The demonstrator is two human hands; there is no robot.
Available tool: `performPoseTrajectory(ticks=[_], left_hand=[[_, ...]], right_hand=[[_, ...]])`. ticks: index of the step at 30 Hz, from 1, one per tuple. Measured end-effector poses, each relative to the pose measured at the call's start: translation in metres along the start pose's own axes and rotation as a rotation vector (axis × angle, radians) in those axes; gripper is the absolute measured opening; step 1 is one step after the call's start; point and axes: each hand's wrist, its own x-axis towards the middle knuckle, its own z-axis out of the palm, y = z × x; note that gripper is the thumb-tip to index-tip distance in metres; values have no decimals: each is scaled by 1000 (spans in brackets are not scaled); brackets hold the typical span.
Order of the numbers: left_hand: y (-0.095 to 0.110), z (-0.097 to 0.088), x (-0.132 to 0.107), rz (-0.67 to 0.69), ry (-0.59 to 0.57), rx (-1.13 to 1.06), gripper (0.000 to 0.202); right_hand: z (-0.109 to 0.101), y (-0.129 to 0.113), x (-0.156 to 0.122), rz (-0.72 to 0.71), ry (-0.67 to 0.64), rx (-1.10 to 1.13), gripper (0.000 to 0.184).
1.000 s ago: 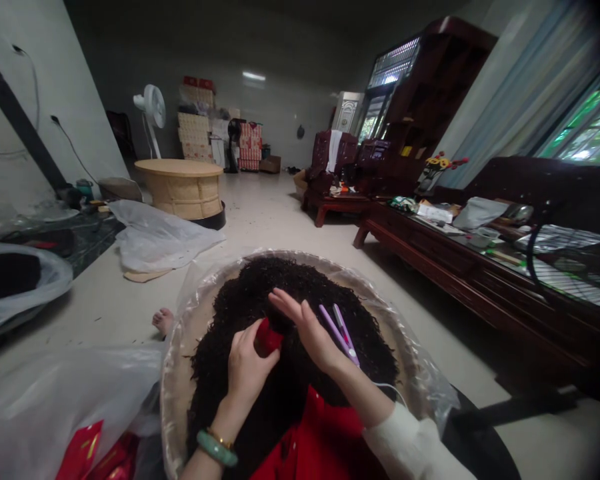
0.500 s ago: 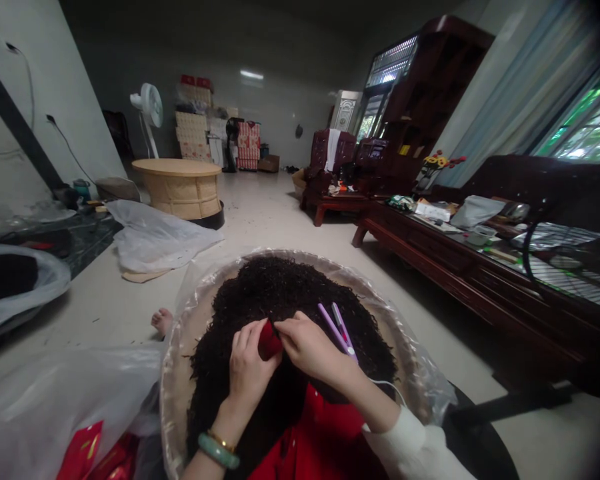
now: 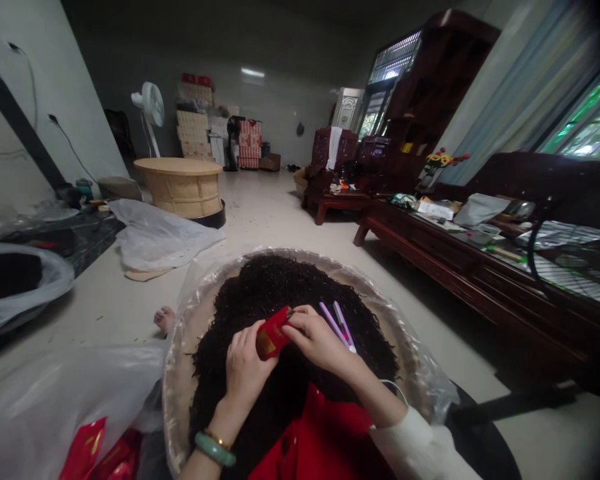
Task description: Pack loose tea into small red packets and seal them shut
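My left hand, a jade bangle at its wrist, is closed around a small red foil packet with gold print. The packet is tilted, its upper end toward the right. At that end my right hand is pinched, with dark strands that look like tea leaves at its fingertips. Both hands are over a heap of dark dried tea leaves in a round, plastic-lined basket. A purple flat iron with a pale cord lies parted on the leaves, right of my right hand.
Red packets lie on clear plastic at lower left. Another plastic-lined basin with dark contents stands at the left edge, and a bare foot shows beside my basket. Right stands a long wooden table with clutter.
The packet has tipped so that its gold-printed face shows, and its upper end has risen to the right. My right hand has shifted slightly right, still at the packet's end.
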Motion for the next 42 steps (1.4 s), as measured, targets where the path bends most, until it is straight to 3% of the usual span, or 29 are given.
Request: performPoseTrajectory(ticks=[5, 10, 12, 15, 18, 20, 24, 27, 34, 37, 42], left_hand=[[0, 2, 0, -73, 0, -134, 48], [5, 4, -3, -40, 33, -152, 48], [6, 2, -3, -64, 4, -223, 51], [6, -5, 0, -205, -189, -474, 57], [4, -14, 6, -328, -438, -745, 41], [4, -18, 9, -377, -505, -851, 36], [2, -18, 7, -457, -471, -973, 41], [-1, -15, 4, -400, -410, -946, 41], [0, -14, -1, -222, -267, -671, 18], [5, -16, -1, -166, -280, -661, 21], [7, -18, 2, -155, -308, -664, 28]], right_hand=[[-10, -9, -4, 22, 189, 25, 12], [-2, -8, -2, 112, 50, 11, 6], [-1, -5, 1, 127, 4, 41, 14], [-3, -3, 2, 70, -40, 55, 24], [-8, -3, 2, 22, -63, 70, 26], [-11, -2, 2, 29, -18, 137, 26], [-22, 6, 3, 94, 243, 217, 23], [-29, 7, -1, 88, 377, 153, 26], [-16, -17, -15, -21, 63, 88, 25], [-8, -20, -14, -10, 33, 44, 11], [-8, -13, -11, 31, 102, 48, 13]])
